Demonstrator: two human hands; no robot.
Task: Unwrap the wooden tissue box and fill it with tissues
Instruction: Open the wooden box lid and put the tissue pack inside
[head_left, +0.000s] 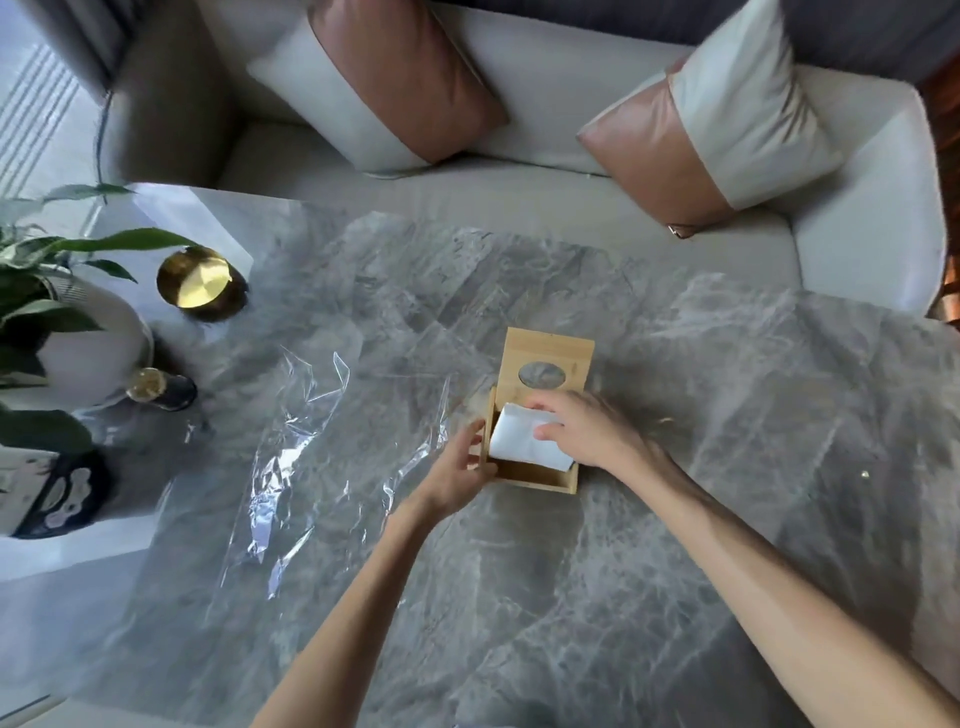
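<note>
A wooden tissue box (535, 475) stands on the grey marble table (727, 415), near the middle. Its lid (548, 348), which has an oval hole, is slid back away from me, so the near half of the box is uncovered. A white stack of tissues (514, 436) lies inside the uncovered part. My left hand (460, 475) grips the box's left wall. My right hand (584, 431) rests on the tissues with its fingers laid over them, pressing them down. The clear plastic wrap (306, 441) lies crumpled on the table to the left of the box.
A potted plant in a white pot (88, 343), a round gold lid (195, 280), a small dark bottle (161, 389) and a dark printed pack (62, 491) crowd the table's left end. A pale sofa (519, 104) with two cushions runs along the far side.
</note>
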